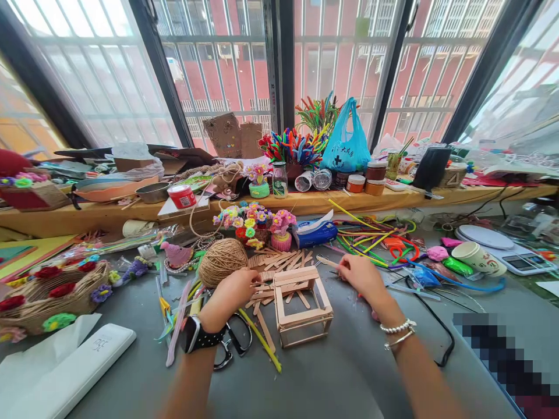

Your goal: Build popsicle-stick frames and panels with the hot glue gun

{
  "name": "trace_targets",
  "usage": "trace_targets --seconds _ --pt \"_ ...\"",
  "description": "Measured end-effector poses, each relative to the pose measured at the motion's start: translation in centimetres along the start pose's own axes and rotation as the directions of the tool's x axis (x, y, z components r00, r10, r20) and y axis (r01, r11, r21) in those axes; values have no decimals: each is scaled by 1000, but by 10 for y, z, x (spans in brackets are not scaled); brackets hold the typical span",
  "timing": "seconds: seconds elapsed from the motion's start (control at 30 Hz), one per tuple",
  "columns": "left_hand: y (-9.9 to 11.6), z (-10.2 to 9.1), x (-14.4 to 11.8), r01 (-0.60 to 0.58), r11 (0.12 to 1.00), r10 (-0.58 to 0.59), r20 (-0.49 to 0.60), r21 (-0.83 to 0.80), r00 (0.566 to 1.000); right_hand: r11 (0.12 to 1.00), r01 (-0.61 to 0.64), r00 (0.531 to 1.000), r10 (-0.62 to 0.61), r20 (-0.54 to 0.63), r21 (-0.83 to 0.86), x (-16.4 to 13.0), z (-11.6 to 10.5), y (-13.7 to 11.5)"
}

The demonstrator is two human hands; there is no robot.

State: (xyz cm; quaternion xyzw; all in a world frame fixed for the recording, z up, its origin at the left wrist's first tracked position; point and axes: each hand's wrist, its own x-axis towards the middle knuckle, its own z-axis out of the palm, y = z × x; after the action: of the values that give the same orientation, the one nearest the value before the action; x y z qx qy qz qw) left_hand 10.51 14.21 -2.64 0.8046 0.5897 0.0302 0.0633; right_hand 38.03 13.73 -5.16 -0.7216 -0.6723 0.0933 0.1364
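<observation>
My right hand [361,278] pinches one end of a wooden craft stick [325,261], whose other end points left. My left hand [231,292] is closed at the edge of a pile of craft sticks [286,262]; what its fingers hold, if anything, is hidden. Between the hands, on the grey table, stands an open box-shaped frame [301,319] built of craft sticks. A ball of brown twine [223,262] sits just behind my left hand. Scissors [236,340] lie partly under my left wrist, beside a yellow-green strip [262,337].
A white power bank [94,369] and a flower-trimmed basket [52,302] occupy the left side. Behind the sticks are a blue tissue pack [315,231] and crochet-like flowers [248,221]. Pipe cleaners [371,235], a paper cup [478,258] and a scale [502,247] lie right.
</observation>
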Motion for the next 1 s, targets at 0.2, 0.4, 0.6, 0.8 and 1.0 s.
trace_targets --seconds 0.2,0.4,0.6,0.8,1.0 --pt "20 -29 -20 -124 987 94 -254 -102 963 874 177 973 -87 -214 453 -25 -40 -17" --pt "47 -37 -40 -332 932 261 -366 -145 893 698 257 926 -375 35 669 -41 -47 -39" --pt "53 -39 -45 -277 958 245 -277 -79 929 651 246 885 -452 106 718 -38 -39 -39" --pt "51 -43 -44 -194 981 187 -174 -21 967 725 297 901 -429 69 621 -36 -31 -37" --pt "52 -37 -41 -170 985 172 -116 22 978 752 297 901 -425 89 588 -34 -23 -38"
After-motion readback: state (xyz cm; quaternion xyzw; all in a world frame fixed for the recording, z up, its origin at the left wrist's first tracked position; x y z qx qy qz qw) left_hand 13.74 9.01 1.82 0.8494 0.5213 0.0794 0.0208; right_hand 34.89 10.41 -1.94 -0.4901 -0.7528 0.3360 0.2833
